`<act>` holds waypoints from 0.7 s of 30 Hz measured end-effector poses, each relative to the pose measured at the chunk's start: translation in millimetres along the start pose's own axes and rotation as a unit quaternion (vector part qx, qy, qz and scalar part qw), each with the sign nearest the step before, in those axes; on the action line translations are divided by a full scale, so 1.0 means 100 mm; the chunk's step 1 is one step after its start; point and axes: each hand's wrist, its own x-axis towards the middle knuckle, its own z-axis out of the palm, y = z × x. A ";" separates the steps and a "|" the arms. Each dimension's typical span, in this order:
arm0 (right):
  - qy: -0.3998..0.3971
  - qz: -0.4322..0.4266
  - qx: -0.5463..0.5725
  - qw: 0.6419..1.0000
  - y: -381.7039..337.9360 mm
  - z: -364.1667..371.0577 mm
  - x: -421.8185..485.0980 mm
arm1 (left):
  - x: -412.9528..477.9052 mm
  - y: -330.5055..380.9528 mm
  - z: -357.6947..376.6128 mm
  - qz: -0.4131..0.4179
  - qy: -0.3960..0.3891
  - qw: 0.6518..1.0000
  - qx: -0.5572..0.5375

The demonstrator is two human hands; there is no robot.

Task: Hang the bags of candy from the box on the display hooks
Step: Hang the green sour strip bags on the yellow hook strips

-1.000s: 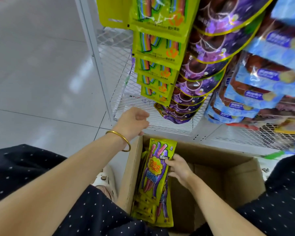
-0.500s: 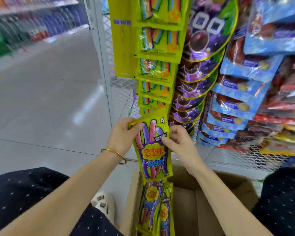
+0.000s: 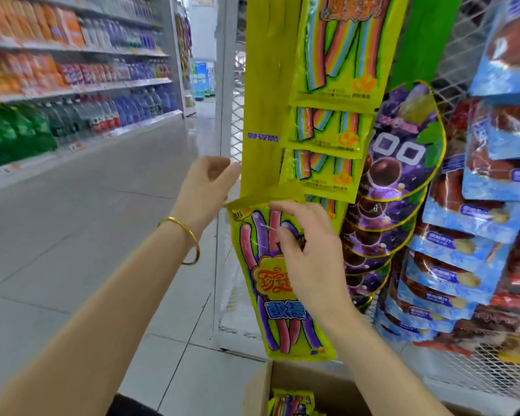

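Mid-frame: candy bag hovering above box, bottom edge; right hand fingers pinching its upper part; left hand fingers curling beside top corner, grasp unclear. Bag probably handling light, floppy, slick; header offering best hold.

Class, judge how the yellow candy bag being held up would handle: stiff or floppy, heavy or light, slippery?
Probably floppy: the candy bag folds over at its top edge, above the right hand. Likely light, since a light pinch seems to carry it. Its glossy film shows glare, so it may slip.
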 end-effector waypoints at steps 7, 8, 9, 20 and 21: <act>-0.018 0.039 -0.049 0.998 0.21 0.07 0.06 | 0.24 -0.21 0.27 0.014 0.022 0.999 0.031; -0.017 0.040 -0.052 0.998 0.22 0.08 0.06 | 0.25 -0.21 0.27 0.012 0.014 0.999 0.032; -0.013 0.038 -0.052 0.998 0.22 0.10 0.07 | 0.25 -0.21 0.25 0.013 0.005 0.999 0.035; -0.006 0.035 0.014 0.999 -0.05 0.47 0.19 | 0.06 -0.19 -0.20 -0.178 -0.077 0.958 -0.210; -0.008 0.042 0.011 0.999 -0.07 0.48 0.20 | 0.02 -0.17 -0.19 -0.185 -0.091 0.948 -0.241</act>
